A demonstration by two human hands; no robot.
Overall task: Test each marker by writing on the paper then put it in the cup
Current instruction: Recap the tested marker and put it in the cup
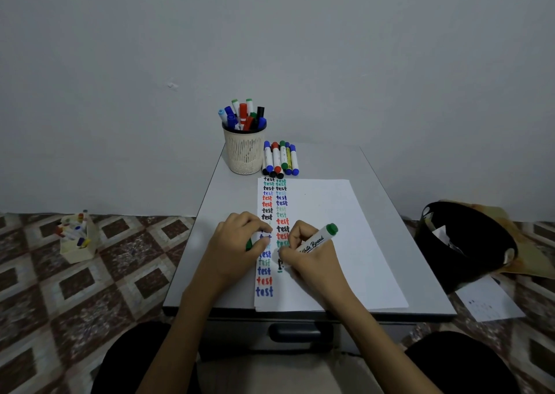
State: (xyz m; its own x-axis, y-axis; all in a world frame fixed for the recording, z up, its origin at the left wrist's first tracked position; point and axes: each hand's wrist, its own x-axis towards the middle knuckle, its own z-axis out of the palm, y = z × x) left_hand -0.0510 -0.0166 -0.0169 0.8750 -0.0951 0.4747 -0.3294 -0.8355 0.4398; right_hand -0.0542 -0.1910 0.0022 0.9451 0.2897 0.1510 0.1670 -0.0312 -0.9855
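Presently the green marker is being clamped in the fingers of the right hand, slanted onto the paper for writing, while its cap is being pinched ready by the left hand.

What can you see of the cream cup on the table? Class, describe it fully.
The cream cup looks like plastic: round, with vertical slits in its wall, small holes near the base and a dark rim. It stands upright at the far end of the table, beside a row of lying markers, nearly full of capped markers standing in it.
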